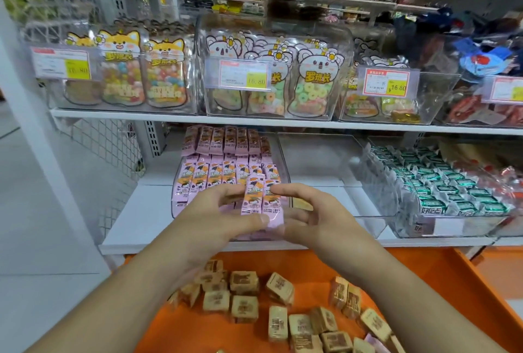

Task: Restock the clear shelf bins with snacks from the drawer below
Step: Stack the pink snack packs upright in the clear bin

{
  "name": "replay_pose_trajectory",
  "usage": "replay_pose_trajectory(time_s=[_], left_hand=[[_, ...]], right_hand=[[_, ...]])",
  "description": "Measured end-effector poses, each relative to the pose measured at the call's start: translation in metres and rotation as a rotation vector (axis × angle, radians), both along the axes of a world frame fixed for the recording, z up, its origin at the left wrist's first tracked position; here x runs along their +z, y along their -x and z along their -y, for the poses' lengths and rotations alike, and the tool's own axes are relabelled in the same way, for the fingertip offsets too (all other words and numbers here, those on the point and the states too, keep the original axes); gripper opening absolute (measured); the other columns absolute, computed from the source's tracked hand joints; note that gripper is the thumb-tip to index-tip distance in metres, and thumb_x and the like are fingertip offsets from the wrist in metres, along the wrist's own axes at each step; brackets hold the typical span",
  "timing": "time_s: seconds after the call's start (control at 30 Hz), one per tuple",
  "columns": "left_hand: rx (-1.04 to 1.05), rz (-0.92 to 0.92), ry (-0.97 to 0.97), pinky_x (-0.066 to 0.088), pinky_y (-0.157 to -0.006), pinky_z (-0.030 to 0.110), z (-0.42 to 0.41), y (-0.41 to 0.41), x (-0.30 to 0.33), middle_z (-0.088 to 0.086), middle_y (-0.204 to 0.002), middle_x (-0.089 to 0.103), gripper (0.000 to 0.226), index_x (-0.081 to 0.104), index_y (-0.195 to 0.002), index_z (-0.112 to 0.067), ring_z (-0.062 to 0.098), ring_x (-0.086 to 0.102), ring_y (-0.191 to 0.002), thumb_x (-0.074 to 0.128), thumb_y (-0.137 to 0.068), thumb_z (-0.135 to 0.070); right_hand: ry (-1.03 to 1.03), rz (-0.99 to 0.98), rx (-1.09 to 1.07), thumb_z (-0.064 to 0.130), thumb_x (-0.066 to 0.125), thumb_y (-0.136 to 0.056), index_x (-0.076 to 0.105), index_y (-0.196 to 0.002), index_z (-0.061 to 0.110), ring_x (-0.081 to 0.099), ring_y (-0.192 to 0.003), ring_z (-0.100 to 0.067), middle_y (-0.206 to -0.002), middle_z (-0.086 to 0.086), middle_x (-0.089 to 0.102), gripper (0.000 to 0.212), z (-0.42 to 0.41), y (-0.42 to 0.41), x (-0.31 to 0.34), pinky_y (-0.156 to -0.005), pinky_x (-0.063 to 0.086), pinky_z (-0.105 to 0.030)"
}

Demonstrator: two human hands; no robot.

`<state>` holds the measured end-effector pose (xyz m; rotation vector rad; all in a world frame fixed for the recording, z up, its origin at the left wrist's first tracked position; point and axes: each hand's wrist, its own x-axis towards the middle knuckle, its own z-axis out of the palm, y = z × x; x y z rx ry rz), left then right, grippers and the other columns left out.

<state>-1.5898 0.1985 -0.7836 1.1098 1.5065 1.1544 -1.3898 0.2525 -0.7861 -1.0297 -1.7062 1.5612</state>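
Observation:
My left hand and my right hand together hold a small stack of pink snack packets upright at the front of a clear shelf bin. Thumbs and curled fingers press the stack from both sides. Behind it the bin holds rows of the same pink packets. Below, the open orange drawer holds several loose tan square snack packs; one pink packet lies among them.
To the right, an empty clear bin, then a bin of green-and-silver packets. The upper shelf carries clear bins of candy pouches with price tags. A white wire-mesh side panel stands at the left.

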Motion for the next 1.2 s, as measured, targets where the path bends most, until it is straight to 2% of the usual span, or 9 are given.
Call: replay_pose_trajectory(time_s=[0.1,0.17,0.3,0.4,0.5,0.63,0.83,1.07,1.2], left_hand=[[-0.050,-0.113,-0.078,0.056,-0.091,0.019,-0.005,0.001,0.001,-0.044,-0.102,0.066,0.051,0.061,-0.122,-0.045,-0.024,0.061,-0.091,0.086,-0.084,-0.021],[-0.074,-0.217,-0.131,0.052,-0.082,0.009,-0.010,0.002,0.002,-0.046,-0.102,0.062,0.051,0.055,-0.125,-0.049,-0.022,0.060,-0.093,0.081,-0.089,-0.024],[-0.031,-0.408,-0.229,0.050,-0.102,0.026,-0.029,0.003,-0.001,-0.022,-0.135,0.060,0.057,0.053,-0.142,-0.051,-0.002,0.059,-0.116,0.076,-0.092,-0.034],[-0.007,-0.575,-0.292,0.042,-0.110,0.023,-0.046,0.007,-0.005,-0.021,-0.142,0.060,0.056,0.052,-0.147,-0.047,-0.002,0.054,-0.126,0.072,-0.095,-0.037],[0.031,-0.677,-0.311,0.035,-0.116,0.025,-0.060,0.011,-0.008,-0.018,-0.154,0.048,0.058,0.047,-0.151,-0.046,0.004,0.044,-0.142,0.069,-0.098,-0.038],[0.067,-0.719,-0.280,0.034,-0.117,0.030,-0.068,0.014,-0.016,-0.017,-0.156,0.047,0.058,0.043,-0.153,-0.046,0.008,0.044,-0.143,0.064,-0.100,-0.040],[0.082,-0.697,-0.316,0.024,-0.107,0.012,-0.076,0.024,-0.028,-0.028,-0.153,0.045,0.055,0.048,-0.150,-0.048,-0.015,0.036,-0.130,0.065,-0.098,-0.044],[0.067,-0.706,-0.343,0.032,-0.109,0.020,-0.077,0.028,-0.033,-0.029,-0.150,0.047,0.056,0.046,-0.150,-0.048,-0.008,0.042,-0.133,0.064,-0.098,-0.046],[0.059,-0.695,-0.327,0.036,-0.107,0.023,-0.078,0.030,-0.036,-0.026,-0.148,0.051,0.055,0.047,-0.149,-0.048,-0.005,0.046,-0.130,0.064,-0.097,-0.048]], right_hand=[[0.003,-0.034,-0.021,-0.012,0.073,-0.088,0.063,-0.132,0.021,0.076,-0.105,-0.025,-0.108,-0.014,0.079,0.055,-0.009,0.003,-0.002,-0.089,0.062,-0.034],[-0.011,-0.049,-0.029,-0.005,0.078,-0.087,0.066,-0.131,0.027,0.076,-0.105,-0.025,-0.110,-0.016,0.078,0.056,-0.016,0.006,-0.004,-0.085,0.061,-0.030],[-0.108,-0.026,-0.118,-0.010,0.076,-0.087,0.068,-0.127,0.024,0.076,-0.086,-0.009,-0.096,0.003,0.081,0.053,-0.033,0.012,-0.005,-0.070,0.057,-0.019],[-0.166,0.008,-0.169,-0.006,0.076,-0.088,0.069,-0.127,0.025,0.071,-0.072,-0.003,-0.102,-0.005,0.080,0.050,-0.052,0.019,-0.004,-0.060,0.050,-0.012],[-0.300,0.081,-0.225,0.004,0.080,-0.089,0.069,-0.133,0.028,0.067,-0.100,0.010,-0.127,0.011,0.070,0.052,-0.088,0.025,-0.012,-0.079,0.055,-0.011],[-0.408,0.248,-0.288,0.018,0.084,-0.088,0.065,-0.139,0.027,0.058,-0.127,-0.004,-0.135,0.013,0.066,0.055,-0.137,0.031,-0.024,-0.110,0.047,-0.030],[-0.459,0.254,-0.200,0.016,0.080,-0.091,0.066,-0.131,0.039,0.053,-0.125,0.002,-0.137,0.021,0.061,0.049,-0.188,0.047,-0.030,-0.084,0.036,0.006],[-0.448,0.341,-0.141,0.014,0.077,-0.091,0.061,-0.144,0.032,0.049,-0.133,-0.002,-0.151,0.012,0.055,0.058,-0.213,0.061,-0.030,-0.100,0.035,-0.010],[-0.455,0.368,-0.143,0.015,0.075,-0.093,0.056,-0.147,0.035,0.047,-0.133,-0.002,-0.154,0.010,0.051,0.061,-0.212,0.067,-0.032,-0.098,0.031,-0.007]])
